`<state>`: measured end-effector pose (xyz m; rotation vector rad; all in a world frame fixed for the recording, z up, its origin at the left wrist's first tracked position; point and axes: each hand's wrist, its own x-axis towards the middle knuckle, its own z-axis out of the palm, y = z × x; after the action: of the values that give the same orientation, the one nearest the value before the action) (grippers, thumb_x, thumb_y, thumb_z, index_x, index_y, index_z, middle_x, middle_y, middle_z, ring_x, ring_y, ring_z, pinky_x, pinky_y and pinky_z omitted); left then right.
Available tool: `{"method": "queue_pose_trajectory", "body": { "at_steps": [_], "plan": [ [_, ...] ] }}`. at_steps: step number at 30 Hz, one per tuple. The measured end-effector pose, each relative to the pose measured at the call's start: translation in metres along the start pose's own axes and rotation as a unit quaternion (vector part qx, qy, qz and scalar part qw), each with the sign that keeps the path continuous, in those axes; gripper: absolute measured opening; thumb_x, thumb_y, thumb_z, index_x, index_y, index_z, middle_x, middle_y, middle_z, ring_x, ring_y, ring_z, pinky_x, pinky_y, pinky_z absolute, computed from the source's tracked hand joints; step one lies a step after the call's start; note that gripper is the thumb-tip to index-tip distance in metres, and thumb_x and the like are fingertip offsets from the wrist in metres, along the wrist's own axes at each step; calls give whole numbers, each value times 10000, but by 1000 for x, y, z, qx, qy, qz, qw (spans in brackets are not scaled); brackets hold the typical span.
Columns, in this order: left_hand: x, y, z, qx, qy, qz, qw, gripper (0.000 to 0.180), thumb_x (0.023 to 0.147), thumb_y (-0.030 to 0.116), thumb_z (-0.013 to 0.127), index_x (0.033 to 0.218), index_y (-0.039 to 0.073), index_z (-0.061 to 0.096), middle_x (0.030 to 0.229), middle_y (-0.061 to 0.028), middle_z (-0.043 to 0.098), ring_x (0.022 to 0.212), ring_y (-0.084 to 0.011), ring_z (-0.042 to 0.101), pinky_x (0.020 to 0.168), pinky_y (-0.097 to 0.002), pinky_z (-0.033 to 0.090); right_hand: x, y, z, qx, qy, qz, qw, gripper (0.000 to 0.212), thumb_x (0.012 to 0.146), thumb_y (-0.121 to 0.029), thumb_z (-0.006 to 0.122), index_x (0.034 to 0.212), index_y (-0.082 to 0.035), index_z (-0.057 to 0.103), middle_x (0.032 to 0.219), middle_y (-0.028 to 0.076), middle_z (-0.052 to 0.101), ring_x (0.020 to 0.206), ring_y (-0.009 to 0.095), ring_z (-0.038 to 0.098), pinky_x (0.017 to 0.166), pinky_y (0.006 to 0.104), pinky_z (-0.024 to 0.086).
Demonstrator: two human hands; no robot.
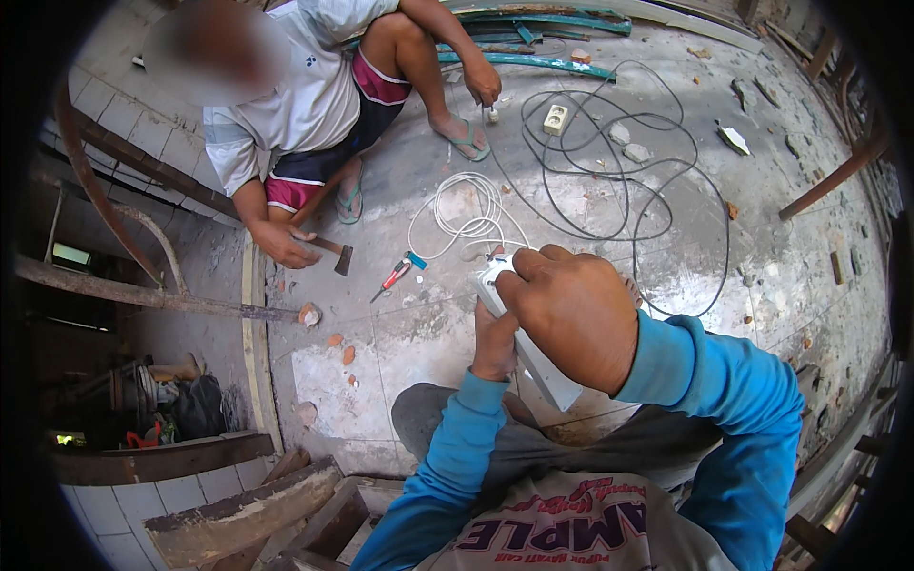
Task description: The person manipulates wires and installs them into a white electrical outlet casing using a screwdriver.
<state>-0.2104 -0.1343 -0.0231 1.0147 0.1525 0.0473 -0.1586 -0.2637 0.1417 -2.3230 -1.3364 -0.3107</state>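
"While you bend over that white power strip [547,371], where exactly does it sit?"

"Right in front of me, slanting above my folded legs, its upper end toward the coil of white cable [493,202]. The fingers of my left hand [493,344] are clamped around its left side."

"And your right?"

"My right hand [576,309] curls over the upper end, touching it. Its fingertips are hidden behind my own knuckles, so I can't tell whether they pinch anything."

"What lies around you?"

"Just beyond the strip, the white cable rests in loose loops on the smeared, tiled floor [409,333]. To its left lie a red-handled screwdriver [395,276] and, right next to that, a small blue piece [416,260]. Farther out, dark cable [729,249] sprawls in wide loops, with a cream two-socket outlet block [555,119] among them."

"Your co-worker?"

"Low down, ahead and to my left: one hand [286,245] at the handle of a hatchet [344,260], the other [482,81] just above a pale plug [492,115]. I can't make out how firmly either grips."
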Motion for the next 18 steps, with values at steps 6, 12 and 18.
{"method": "queue_pose_trajectory", "body": {
  "at_steps": [6,12,18],
  "plan": [
    [2,9,2,-84,-2,-17,996,915,776,21,678,1551,66,194,1297,-85,534,1144,-197,579,952,-315,493,-3,3,10,-23,-118,132,984,225,712,-102,702,912,-14,647,799,108,642,794,272,669,628,355,560],
    [1,3,0,-69,18,-15,997,899,774,15,671,1543,67,210,1287,-90,536,1142,-208,579,964,-335,491,0,7,-1,-9,-35,-13,999,204,792,-116,692,956,-11,631,837,156,654,703,308,685,566,388,550],
    [2,9,-1,-111,1,-27,993,912,773,27,687,1543,71,200,1301,-96,526,1148,-217,579,966,-339,494,0,-2,5,-4,-91,97,991,226,722,-84,692,931,-19,641,864,124,650,805,288,667,644,381,546]
  ]
}}
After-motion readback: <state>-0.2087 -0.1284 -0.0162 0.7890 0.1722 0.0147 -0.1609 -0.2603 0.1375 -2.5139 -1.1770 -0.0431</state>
